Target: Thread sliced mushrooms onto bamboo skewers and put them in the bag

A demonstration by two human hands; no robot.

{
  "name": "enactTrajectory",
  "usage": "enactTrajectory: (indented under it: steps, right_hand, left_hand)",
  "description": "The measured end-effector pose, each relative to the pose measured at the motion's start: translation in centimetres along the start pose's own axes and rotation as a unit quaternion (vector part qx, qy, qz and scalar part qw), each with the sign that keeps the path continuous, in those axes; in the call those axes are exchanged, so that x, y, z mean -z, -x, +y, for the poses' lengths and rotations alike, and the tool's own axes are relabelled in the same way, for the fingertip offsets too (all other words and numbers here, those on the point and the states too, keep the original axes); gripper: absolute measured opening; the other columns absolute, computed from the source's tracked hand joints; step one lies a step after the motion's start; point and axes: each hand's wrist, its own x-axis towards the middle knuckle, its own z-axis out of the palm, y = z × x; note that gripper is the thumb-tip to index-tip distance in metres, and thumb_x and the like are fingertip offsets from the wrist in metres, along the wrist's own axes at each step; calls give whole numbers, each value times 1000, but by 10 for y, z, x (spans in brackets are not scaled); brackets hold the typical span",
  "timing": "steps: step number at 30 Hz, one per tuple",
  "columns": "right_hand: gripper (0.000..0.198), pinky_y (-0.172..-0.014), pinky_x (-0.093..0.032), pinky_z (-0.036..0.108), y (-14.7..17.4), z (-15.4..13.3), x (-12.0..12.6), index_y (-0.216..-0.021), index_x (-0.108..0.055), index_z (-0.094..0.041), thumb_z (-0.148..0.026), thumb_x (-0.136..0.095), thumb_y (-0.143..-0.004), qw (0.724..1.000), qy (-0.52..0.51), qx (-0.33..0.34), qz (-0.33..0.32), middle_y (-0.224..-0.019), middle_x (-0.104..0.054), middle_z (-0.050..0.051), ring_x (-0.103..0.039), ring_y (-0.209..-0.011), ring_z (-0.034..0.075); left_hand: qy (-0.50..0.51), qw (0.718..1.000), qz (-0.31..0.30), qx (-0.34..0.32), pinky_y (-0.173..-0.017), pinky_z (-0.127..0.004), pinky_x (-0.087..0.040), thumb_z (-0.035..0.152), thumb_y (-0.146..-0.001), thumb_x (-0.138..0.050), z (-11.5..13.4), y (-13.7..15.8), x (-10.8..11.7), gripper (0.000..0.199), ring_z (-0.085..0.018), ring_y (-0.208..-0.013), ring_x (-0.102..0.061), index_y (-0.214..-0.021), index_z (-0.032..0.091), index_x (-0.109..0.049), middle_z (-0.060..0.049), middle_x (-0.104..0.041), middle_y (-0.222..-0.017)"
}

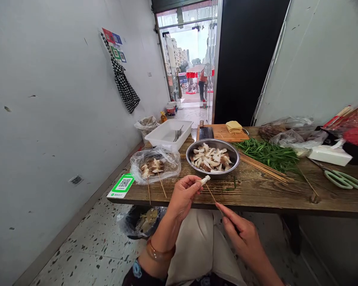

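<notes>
Between the thumb and fingers of my left hand (186, 192) is a pale mushroom piece (205, 180). My right hand (240, 228) grips a thin wooden skewer (211, 193), whose upper end meets the mushroom; whether it has pierced it I cannot tell. Just beyond my hands stands a steel bowl (212, 174) heaped with mushroom pieces (210, 158). To the left, a clear plastic bag (170, 165) holds skewered mushrooms (152, 167), their sticks pointing toward me. Bare skewers (265, 168) lie in a bundle right of the bowl.
Green leaves (268, 153) and green-handled scissors (344, 178) lie to the right. Behind the bowl are a cutting board (220, 133), a cleaver (206, 132) and stacked yellow sheets (234, 126). A white tub (168, 135) stands left. Below the table's edge is a lined bin (131, 222).
</notes>
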Motion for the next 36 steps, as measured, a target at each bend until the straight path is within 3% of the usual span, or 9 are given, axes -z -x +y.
enactTrajectory:
  steps: [13,27,34,36]
  right_hand:
    - [38,-84,-56,30,4,9,10,-127,-62,-25,-24,-45,-93,999,-1,-21,-31,-121,-67,6,-69,-103,21]
    - [36,-81,-57,30,2,13,4,-122,-65,-26,-24,-46,-92,1000,-23,-5,8,-115,-71,6,-70,-98,21]
    - [25,-68,-55,27,-6,11,6,-94,-72,-22,-29,-49,-89,998,-7,-55,44,-90,-77,6,-72,-77,20]
    - [25,-64,-54,25,-6,12,7,-90,-71,-22,-31,-48,-89,996,-20,-77,49,-85,-76,5,-71,-75,20]
  left_hand:
    - [-182,981,-37,-55,-56,-21,-34,31,-67,-74,-7,-5,0,21,-9,-57,-47,-78,14,-68,1,-58,-60]
    - [-132,988,-76,12,-60,-22,-41,30,-67,-75,-15,-2,-3,19,-11,-62,-54,-77,15,-69,-3,-65,-70]
    - [-175,966,-188,14,-67,-25,-43,28,-69,-73,-15,9,-19,14,-15,-72,-58,-72,15,-69,-5,-65,-76]
    - [-213,959,-186,-6,-67,-25,-43,31,-72,-70,-10,1,-17,16,-15,-73,-58,-78,15,-69,-6,-66,-80]
